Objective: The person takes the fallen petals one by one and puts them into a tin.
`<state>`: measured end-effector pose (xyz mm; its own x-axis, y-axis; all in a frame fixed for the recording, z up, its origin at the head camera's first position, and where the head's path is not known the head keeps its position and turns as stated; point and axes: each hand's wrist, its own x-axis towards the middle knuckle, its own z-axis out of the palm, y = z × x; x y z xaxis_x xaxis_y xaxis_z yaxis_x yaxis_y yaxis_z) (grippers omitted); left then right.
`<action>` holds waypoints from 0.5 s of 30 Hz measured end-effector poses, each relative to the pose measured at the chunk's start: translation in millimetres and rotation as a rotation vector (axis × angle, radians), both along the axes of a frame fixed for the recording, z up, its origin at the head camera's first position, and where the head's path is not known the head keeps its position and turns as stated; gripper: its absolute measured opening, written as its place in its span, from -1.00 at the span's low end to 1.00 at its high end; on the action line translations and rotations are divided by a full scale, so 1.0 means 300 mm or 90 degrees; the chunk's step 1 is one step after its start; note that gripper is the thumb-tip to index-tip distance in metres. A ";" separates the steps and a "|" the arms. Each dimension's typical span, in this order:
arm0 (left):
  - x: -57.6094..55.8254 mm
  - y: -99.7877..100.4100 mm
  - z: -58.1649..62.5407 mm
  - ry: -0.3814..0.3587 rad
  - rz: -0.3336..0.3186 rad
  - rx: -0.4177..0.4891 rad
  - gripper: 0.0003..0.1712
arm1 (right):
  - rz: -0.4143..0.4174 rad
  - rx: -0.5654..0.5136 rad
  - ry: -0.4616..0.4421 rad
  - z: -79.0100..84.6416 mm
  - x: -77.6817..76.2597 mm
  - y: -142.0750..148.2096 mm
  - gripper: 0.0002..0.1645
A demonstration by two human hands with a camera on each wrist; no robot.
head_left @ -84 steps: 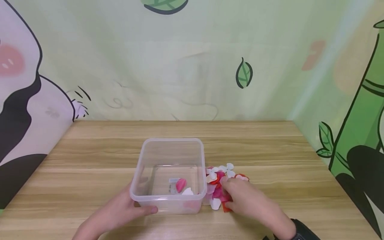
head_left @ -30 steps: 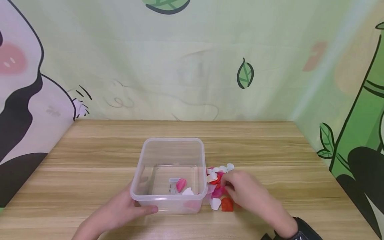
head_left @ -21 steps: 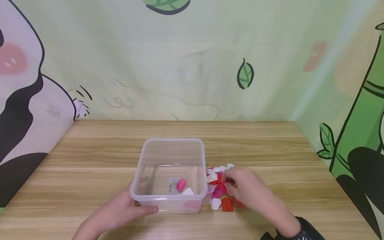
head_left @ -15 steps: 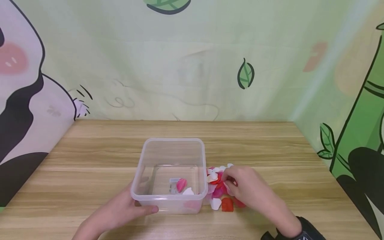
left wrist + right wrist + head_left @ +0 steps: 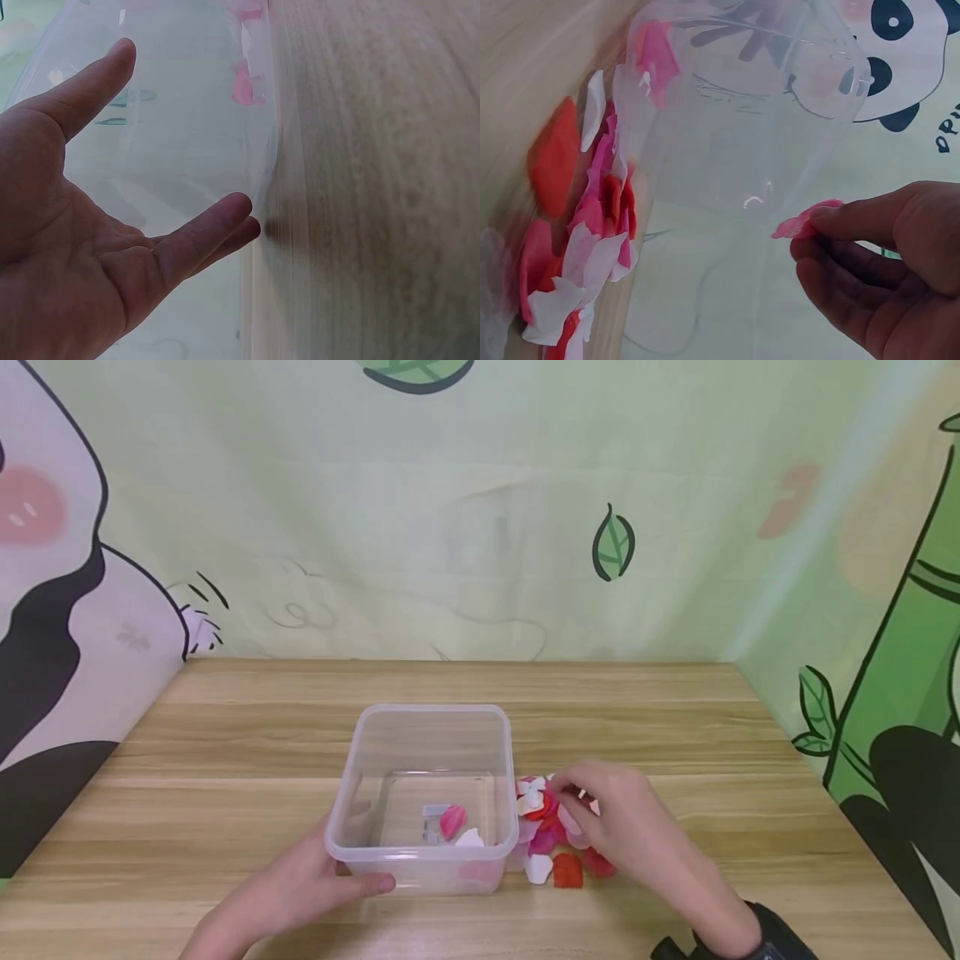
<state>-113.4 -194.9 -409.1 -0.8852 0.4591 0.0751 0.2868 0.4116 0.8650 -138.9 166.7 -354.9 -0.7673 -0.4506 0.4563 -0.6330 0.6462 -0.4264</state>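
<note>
A clear plastic box point(image 5: 347, 797) stands on the table, with a few pink and white petals point(image 5: 453, 822) inside. My left hand point(image 5: 303, 877) rests against the box's near left corner. In the left wrist view, that hand's thumb and fingers point(image 5: 202, 236) are extended alongside the clear wall. To the box's right lies a loose pile of red, pink and white artificial petals point(image 5: 546, 842). Above the pile, my right hand point(image 5: 626, 818) pinches a pink petal point(image 5: 796, 225) between thumb and index finger, as the right wrist view shows.
Wood-grain tabletop point(image 5: 262, 718) surrounds the box and pile. Behind it hangs a pale green backdrop point(image 5: 337, 527) with cartoon pandas, leaves and bamboo. A dark band point(image 5: 776, 935) is on the right wrist.
My right hand has risen slightly off the pile, pinching a pink petal. More of the red and pink petals beneath it now show. The left hand and box have stayed in place.
</note>
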 end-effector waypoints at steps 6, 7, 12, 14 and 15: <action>-0.006 0.006 0.002 -0.011 -0.004 0.024 0.38 | 0.046 -0.073 0.100 0.011 0.010 -0.010 -0.66; -0.007 0.006 0.002 -0.011 -0.003 0.025 0.38 | 0.058 -0.084 0.118 0.012 0.011 -0.013 -0.65; -0.003 0.005 0.005 0.003 0.005 0.000 0.37 | 0.109 -0.121 0.192 0.010 0.012 -0.034 -0.56; -0.002 0.006 0.005 0.002 0.008 -0.005 0.38 | 0.124 -0.129 0.207 0.009 0.013 -0.043 -0.55; -0.003 0.006 0.004 0.009 0.008 -0.011 0.37 | 0.131 -0.132 0.211 0.009 0.013 -0.047 -0.55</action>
